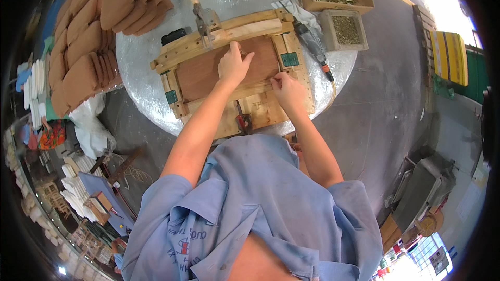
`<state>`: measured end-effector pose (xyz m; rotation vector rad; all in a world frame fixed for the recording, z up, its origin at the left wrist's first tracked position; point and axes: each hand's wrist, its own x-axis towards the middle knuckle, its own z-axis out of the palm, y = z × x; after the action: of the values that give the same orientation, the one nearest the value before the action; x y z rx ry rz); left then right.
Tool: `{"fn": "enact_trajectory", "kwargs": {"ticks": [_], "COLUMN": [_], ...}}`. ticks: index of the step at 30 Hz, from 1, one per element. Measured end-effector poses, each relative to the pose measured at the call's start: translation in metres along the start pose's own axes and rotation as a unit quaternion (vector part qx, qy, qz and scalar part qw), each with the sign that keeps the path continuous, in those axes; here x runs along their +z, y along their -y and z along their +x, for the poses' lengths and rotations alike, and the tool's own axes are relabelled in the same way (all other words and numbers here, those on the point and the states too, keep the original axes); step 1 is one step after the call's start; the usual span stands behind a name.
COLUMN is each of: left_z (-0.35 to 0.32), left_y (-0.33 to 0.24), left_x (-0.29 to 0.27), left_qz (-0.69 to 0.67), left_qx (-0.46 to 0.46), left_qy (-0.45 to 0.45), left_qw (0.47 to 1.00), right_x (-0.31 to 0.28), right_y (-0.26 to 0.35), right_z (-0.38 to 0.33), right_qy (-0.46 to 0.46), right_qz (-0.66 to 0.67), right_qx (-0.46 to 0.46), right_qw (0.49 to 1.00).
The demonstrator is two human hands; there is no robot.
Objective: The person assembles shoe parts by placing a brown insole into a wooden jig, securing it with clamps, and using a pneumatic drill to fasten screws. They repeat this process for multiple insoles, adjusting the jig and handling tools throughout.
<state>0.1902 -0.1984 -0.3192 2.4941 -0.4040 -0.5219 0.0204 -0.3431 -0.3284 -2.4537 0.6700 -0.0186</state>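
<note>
Film-wrapped round table point(139, 80) bears a wooden jig point(255, 29)

Grey workshop floor point(359, 106) spreads around the table, with stacks of brown curved pieces point(130, 2) at its far left. On the tabletop, a brown wooden panel point(200, 75) lies inside the jig, framed by its far and near rails. Its long axis runs left to right, the right end tipped slightly away from the person.

Left hand point(234, 66) is the nearer of the 2 to the panel's middle, placed right over it. Its fingers are half curled and its thumb stands apart, pointing right; whether it grips anything small I cannot tell. A metal toggle clamp point(200, 21) sits on the far rail, beyond this hand and to its left.

Right hand point(289, 91) is at the panel's near right corner, beside the jig's near rail. Thumb and index finger come close together there; I cannot tell whether something is pinched between them.

To the jig's right lies a grey power driver point(312, 44), beside a plastic tray point(363, 47) of small metal fasteners. Beyond that stands a cardboard carton point(367, 2) holding more metal pieces.
</note>
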Motion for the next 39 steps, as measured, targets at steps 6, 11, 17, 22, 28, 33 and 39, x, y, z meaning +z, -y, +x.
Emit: {"fn": "enact_trajectory", "kwargs": {"ticks": [6,11,17,22,28,33,39], "left_z": [0.003,-0.001,-0.033,-0.046,-0.045,-0.053,-0.06], "left_y": [-0.003,0.031,0.047,0.032,0.047,0.047,0.087], "left_x": [-0.005,0.004,-0.003,-0.015,-0.01,-0.008,-0.05], "left_qz": [0.026,-0.029,-0.05,-0.002,-0.008,0.029,-0.022], "left_qx": [-0.045,-0.003,-0.007,-0.001,0.021,0.039,0.113], "left_qy": [0.01,-0.018,-0.038,-0.04,-0.016,-0.031,-0.014], "left_qw": [0.999,0.999,0.998,0.999,1.0,0.998,0.993], "right_x": [0.006,0.001,-0.007,0.02,0.029,0.038,0.039], "right_y": [0.005,0.02,0.023,0.01,0.021,0.017,0.016], "right_z": [-0.006,0.003,0.074,0.123,0.118,0.114,0.115], "right_qy": [0.03,0.017,-0.058,-0.102,-0.132,-0.144,-0.156], "right_qz": [-0.013,0.082,0.102,0.019,0.028,0.007,-0.022], "right_qx": [0.008,0.063,0.057,0.069,0.085,0.053,0.055], "right_qw": [0.999,0.994,0.991,0.992,0.987,0.988,0.986]}}
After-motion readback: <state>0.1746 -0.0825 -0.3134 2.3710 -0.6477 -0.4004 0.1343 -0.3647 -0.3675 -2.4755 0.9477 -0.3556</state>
